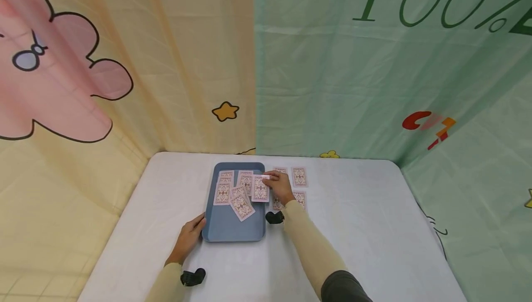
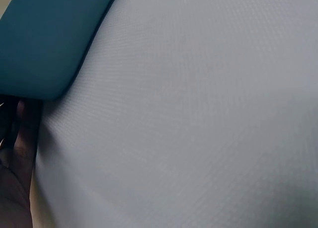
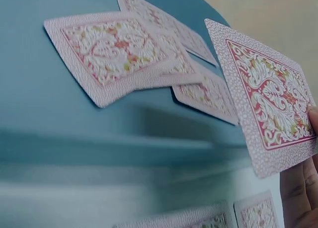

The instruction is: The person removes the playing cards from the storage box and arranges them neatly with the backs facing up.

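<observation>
My right hand (image 1: 279, 185) pinches one playing card (image 3: 271, 94) by its edge, thumb on the patterned back and fingers beneath. The held card hangs over the right rim of a blue tray (image 1: 234, 229). Inside the tray lie several red-and-white patterned cards (image 1: 223, 193), some overlapping, and one tilted card (image 1: 242, 207) lies nearest the front. My left hand (image 1: 188, 238) rests at the tray's left edge; in the left wrist view its fingers (image 2: 22, 133) reach under the tray's rim, partly hidden.
On the white table (image 1: 353, 228) right of the tray lie several more cards, among them a card (image 1: 299, 177) at the back; my right hand and sleeve partly cover others. Patterned curtains (image 1: 332, 85) hang behind the table. Black straps (image 1: 193, 277) sit on both wrists.
</observation>
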